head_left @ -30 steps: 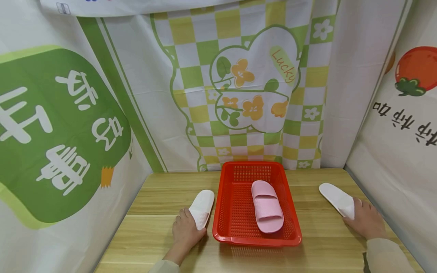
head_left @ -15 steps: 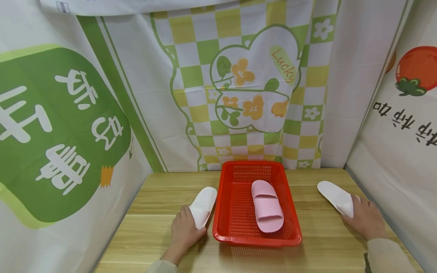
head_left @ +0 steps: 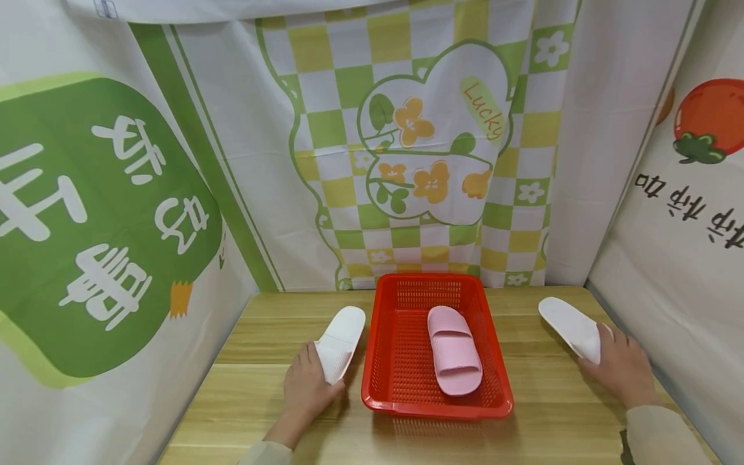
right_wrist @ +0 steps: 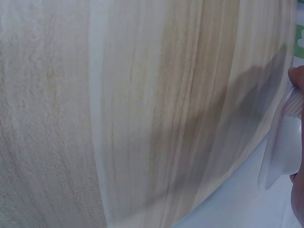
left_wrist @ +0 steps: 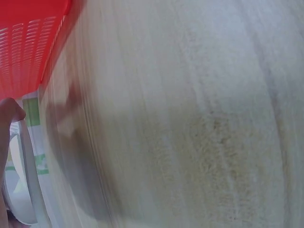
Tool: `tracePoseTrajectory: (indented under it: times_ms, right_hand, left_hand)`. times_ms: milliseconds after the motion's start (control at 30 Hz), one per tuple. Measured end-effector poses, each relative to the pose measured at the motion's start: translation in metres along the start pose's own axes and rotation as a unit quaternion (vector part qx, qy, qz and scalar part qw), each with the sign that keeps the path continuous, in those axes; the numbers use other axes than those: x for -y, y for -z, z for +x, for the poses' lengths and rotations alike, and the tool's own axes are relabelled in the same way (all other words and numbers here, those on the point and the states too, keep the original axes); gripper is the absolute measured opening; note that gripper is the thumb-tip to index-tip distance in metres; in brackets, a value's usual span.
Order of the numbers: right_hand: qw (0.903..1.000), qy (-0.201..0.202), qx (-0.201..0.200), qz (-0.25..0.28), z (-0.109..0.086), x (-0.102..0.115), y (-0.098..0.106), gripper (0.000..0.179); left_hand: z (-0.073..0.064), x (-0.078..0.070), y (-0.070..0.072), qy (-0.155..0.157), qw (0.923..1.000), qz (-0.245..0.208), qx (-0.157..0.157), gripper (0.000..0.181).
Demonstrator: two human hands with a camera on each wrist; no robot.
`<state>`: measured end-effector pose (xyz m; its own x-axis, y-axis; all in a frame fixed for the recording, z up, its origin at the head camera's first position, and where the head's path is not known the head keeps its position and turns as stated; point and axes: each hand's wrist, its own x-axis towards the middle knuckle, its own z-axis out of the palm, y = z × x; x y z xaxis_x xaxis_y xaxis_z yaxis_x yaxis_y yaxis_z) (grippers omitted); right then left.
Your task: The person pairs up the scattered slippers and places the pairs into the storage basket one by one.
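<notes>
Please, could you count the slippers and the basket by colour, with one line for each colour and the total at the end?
White: 2 (left white slide slipper, in the left hand; right white slide slipper, in the right hand)
Pink: 1 (pink slide slipper)
Red: 1 (perforated plastic basket)
Total: 4

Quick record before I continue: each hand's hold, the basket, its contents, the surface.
Left hand: grips white ribbed-strap slipper
Right hand: grips second white slipper
Container: red perforated basket, between the hands
Contents: one pink ribbed-strap slipper, right of the basket's centre in the head view
Surface: wood-grain table
</notes>
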<state>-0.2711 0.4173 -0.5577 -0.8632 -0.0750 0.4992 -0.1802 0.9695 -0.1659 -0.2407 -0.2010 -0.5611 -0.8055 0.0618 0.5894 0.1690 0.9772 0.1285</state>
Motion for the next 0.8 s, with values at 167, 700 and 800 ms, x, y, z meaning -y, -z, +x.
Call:
tracePoseTrajectory:
  times_ms: [167, 700, 800]
  right_hand:
    - [1.0, 0.0, -0.006, 0.007, 0.004, 0.004, 0.003, 0.086]
    - [0.9967, 0.033, -0.075, 0.006, 0.016, 0.014, 0.013, 0.089]
    - [0.9935, 0.056, -0.1, 0.005, 0.018, 0.014, 0.014, 0.089]
  left_hand:
    - [0.002, 0.004, 0.0, -0.011, 0.9995, -0.001, -0.03, 0.109]
    - [0.008, 0.01, 0.004, -0.023, 0.9983, -0.002, -0.054, 0.109]
    - [0.01, 0.01, 0.005, -0.026, 0.998, 0.002, -0.058, 0.108]
